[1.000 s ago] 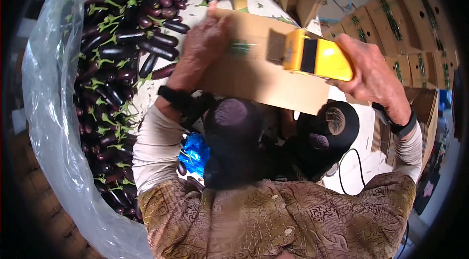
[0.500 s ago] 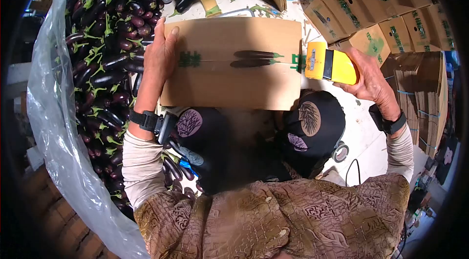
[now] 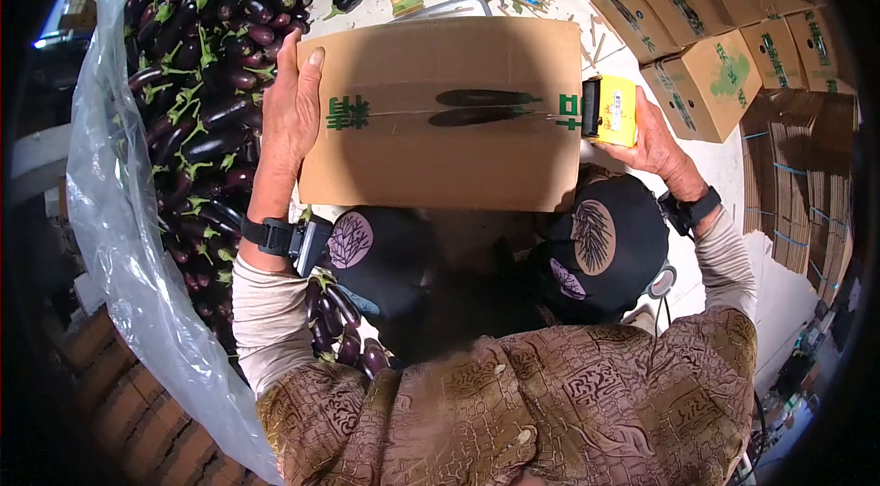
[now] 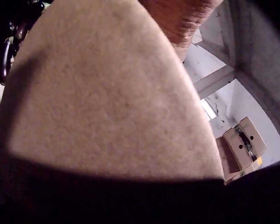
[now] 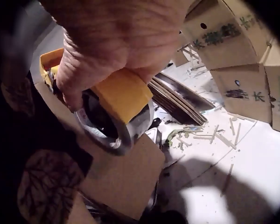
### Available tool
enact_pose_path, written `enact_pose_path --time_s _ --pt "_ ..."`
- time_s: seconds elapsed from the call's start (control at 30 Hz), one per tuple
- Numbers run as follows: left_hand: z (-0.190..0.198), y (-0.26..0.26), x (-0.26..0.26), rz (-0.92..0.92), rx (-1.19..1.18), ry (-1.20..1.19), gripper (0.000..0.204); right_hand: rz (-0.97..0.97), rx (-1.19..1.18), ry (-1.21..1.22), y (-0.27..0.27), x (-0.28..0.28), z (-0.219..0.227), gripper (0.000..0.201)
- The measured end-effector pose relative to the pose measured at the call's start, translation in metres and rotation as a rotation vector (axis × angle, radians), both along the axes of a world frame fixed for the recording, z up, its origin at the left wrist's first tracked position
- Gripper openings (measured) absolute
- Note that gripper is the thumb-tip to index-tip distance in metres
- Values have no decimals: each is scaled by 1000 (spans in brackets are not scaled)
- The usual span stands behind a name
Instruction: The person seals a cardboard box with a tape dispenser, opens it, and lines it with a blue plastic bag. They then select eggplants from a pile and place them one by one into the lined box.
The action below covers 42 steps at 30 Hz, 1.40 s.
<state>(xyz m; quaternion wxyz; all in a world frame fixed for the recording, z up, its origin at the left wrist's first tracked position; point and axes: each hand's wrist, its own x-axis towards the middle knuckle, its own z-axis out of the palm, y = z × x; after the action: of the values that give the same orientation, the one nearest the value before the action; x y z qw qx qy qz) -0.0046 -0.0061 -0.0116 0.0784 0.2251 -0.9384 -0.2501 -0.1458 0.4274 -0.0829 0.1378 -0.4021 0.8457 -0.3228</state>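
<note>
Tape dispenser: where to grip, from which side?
I'd grip the tape dispenser round its yellow casing, from the person's right, as the right hand does: its black end faces the carton, and the tape roll sits partly uncovered, so best avoided.

pale bg wall has small bright window; white flr w/ hard light & shadow.

Broad shadow across the carton
</note>
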Motion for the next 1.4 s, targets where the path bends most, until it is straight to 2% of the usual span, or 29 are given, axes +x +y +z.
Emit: enact_pose_path --time_s 0.07,0.2,0.27,0.37,0.4,0.47,0.5,0.53,0.6,0.67,0.73,0.8,0.83,1.0,1.1,1.13,1.2,1.23,1.3,1.33,1.37,1.4 --pt "-1 1 -2 7 17 4 56 -67 19 -187 4 -1 -12 66" --pt "1 2 -1 -6 37 33 53 -87 19 -156 19 3 -27 63" --pt "2 2 -1 2 60 20 52 -105 98 -180 42 4 -45 64" --pt "2 2 1 -17 41 28 53 -98 126 -80 63 10 -57 60" --pt "2 3 1 0 44 7 54 -106 129 -86 61 12 -47 60" --pt "1 3 -2 5 49 -13 55 -72 281 -119 49 10 -24 57" --pt "-1 1 -2 -5 12 -2 55 -17 220 -7 43 8 -19 49" --pt "0 2 -2 -12 -25 5 56 -19 218 -7 33 9 -8 49" --pt "2 2 -2 -13 12 -5 56 26 549 87 8 11 24 46" --pt "-2 2 -2 34 -10 -16 56 45 635 144 -23 18 46 46" --pt "0 7 -4 40 49 -32 57 105 587 296 -36 10 46 42" --pt "1 8 -7 52 55 -18 58 175 576 348 -56 -4 53 39" --pt "1 7 -7 49 34 -22 60 202 705 338 -68 -8 61 40" --pt "1 8 -10 20 65 -1 61 124 824 194 -78 -10 75 40" --pt "5 10 -5 26 67 -7 59 243 878 173 -80 -9 81 28" --pt "4 9 -5 23 74 -14 59 244 884 165 -84 -14 76 28" --pt "1 6 -3 40 85 -14 61 271 848 177 -92 -21 71 55" --pt "5 9 -4 70 119 -52 58 351 876 127 -96 -24 84 23" --pt "3 5 -1 40 125 -27 56 349 785 109 -95 -14 58 28" --pt "1 -1 -1 15 116 -4 55 328 679 113 -90 -6 26 31" --pt "-17 -20 1 -42 38 79 53 317 590 102 -85 -2 -1 34" --pt "-12 -15 4 8 74 52 51 318 522 66 -77 3 -25 37"
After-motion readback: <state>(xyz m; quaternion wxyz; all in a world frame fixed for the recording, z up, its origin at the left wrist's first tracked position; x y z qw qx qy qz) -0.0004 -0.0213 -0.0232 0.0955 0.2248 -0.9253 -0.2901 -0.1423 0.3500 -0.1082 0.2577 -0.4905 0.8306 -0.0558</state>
